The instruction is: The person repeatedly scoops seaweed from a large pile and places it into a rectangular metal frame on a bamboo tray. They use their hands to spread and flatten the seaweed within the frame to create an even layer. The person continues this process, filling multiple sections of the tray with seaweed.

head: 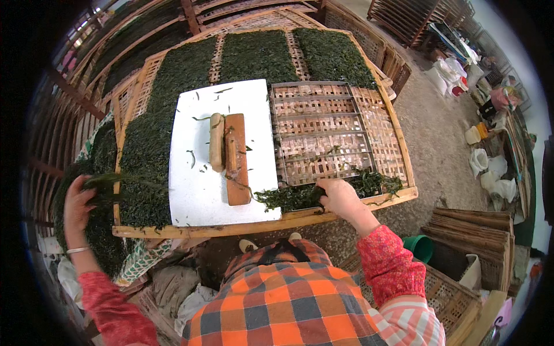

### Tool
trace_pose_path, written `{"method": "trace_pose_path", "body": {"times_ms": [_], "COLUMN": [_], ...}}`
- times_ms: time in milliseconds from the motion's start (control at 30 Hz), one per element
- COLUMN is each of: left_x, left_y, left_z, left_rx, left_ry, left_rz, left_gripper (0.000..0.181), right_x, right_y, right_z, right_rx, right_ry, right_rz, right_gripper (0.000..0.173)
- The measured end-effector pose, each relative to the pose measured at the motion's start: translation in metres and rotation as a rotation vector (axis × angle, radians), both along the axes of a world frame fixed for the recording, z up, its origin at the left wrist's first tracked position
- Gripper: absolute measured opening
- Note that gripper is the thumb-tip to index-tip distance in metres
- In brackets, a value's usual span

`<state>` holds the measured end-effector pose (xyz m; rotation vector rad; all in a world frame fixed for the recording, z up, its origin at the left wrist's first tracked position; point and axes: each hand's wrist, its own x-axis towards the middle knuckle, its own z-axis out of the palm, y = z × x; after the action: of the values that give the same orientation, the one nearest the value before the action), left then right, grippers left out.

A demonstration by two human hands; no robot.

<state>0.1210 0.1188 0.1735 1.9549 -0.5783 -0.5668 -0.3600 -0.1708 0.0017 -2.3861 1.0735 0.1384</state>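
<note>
A woven bamboo tray [265, 222] with a wooden frame lies before me, much of it covered by flat dark green seaweed [255, 54]. A rectangular metal frame with crossbars [319, 114] rests on the bare weave at the right. My right hand [342, 197] touches loose seaweed at the metal frame's near edge; its fingers are bent, and their hold is partly hidden. My left hand [80, 207], fingers spread, is over the seaweed heap [101, 233] at the left, with blurred strands by the fingers. Between them a white board [194, 151] carries a wooden block with a handle [237, 164].
Racks of trays [143, 30] rise behind and to the left. Stacked woven trays [469, 246] and a green bucket [419, 248] stand at the lower right. Another person [504, 97] is at the far right, near white sacks [448, 73].
</note>
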Motion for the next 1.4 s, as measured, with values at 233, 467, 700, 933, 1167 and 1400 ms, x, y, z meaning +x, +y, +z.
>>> {"method": "trace_pose_path", "body": {"times_ms": [233, 467, 700, 933, 1167, 1400], "left_x": [-0.141, -0.336, -0.332, -0.355, -0.361, -0.374], "left_y": [-0.086, -0.201, -0.213, -0.220, -0.223, -0.249], "left_z": [-0.055, -0.170, -0.167, -0.171, -0.170, -0.147], "left_rx": [0.165, 0.033, 0.024, 0.036, 0.122, 0.292], "left_ry": [-0.807, -0.799, -0.789, -0.708, -0.766, -0.698], "left_rz": [-0.411, -1.003, -0.996, -0.891, -0.902, -1.022], "left_gripper": [0.047, 0.015, 0.011, 0.014, 0.013, 0.042], "right_x": [0.019, -0.036, -0.095, -0.116, -0.125, -0.118], "right_y": [0.023, -0.003, -0.044, -0.051, -0.049, -0.078], "right_z": [-0.013, -0.006, 0.003, -0.008, -0.008, -0.008], "right_rx": [-0.103, -0.201, -0.245, -0.321, -0.199, -0.290], "right_ry": [-0.343, -0.136, -0.169, -0.181, 0.089, -0.122], "right_rz": [0.041, 0.050, -0.093, -0.256, -0.215, -0.124], "right_gripper": [0.025, 0.011, 0.026, 0.018, 0.012, 0.021]}}
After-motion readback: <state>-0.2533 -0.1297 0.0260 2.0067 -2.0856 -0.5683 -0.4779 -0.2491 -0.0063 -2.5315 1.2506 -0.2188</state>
